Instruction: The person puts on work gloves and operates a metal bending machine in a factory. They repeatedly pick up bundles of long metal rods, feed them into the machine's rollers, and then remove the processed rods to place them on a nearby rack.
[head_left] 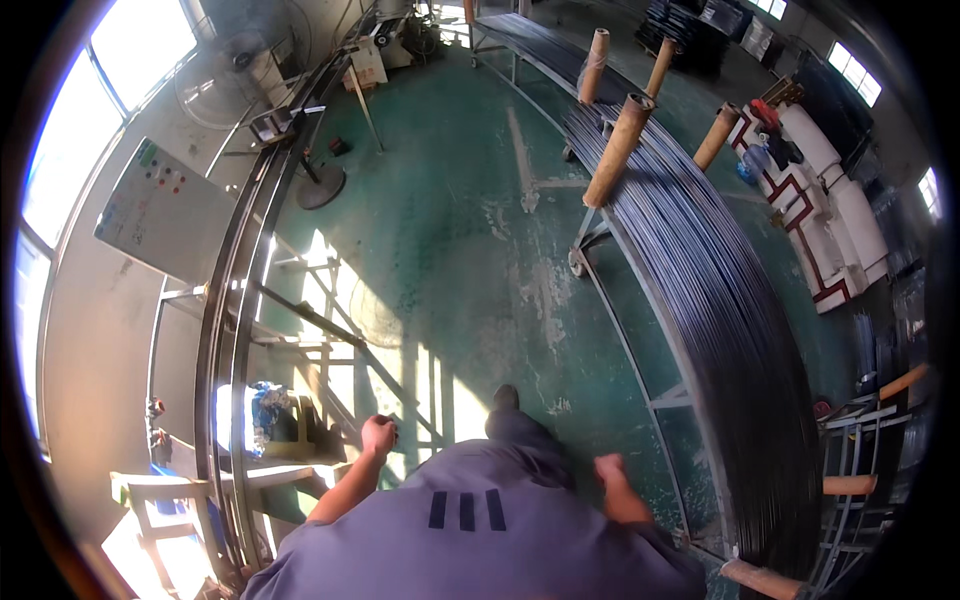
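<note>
My left hand (379,436) hangs in front of my left side with its fingers curled in. A small dark patch shows by its fingertips, and I cannot make out whether it is an object or shadow. Low on my right side is my right hand (609,467), closed, with nothing seen sticking out of it. Neither hand touches anything around it. The right hand is nearest to a long wheeled metal rack (655,402), which bears a thick bundle of thin dark strips (715,290). One shoe (507,397) shows ahead of me on the green floor (450,230).
Brown cardboard tubes (618,150) stand upright along the rack. A long metal rail (232,290) on legs runs along the left, with slanted braces (312,318) reaching over the floor. Beyond it are a whiteboard (160,212) and a fan (235,75). White-and-red packages (815,200) lie far right.
</note>
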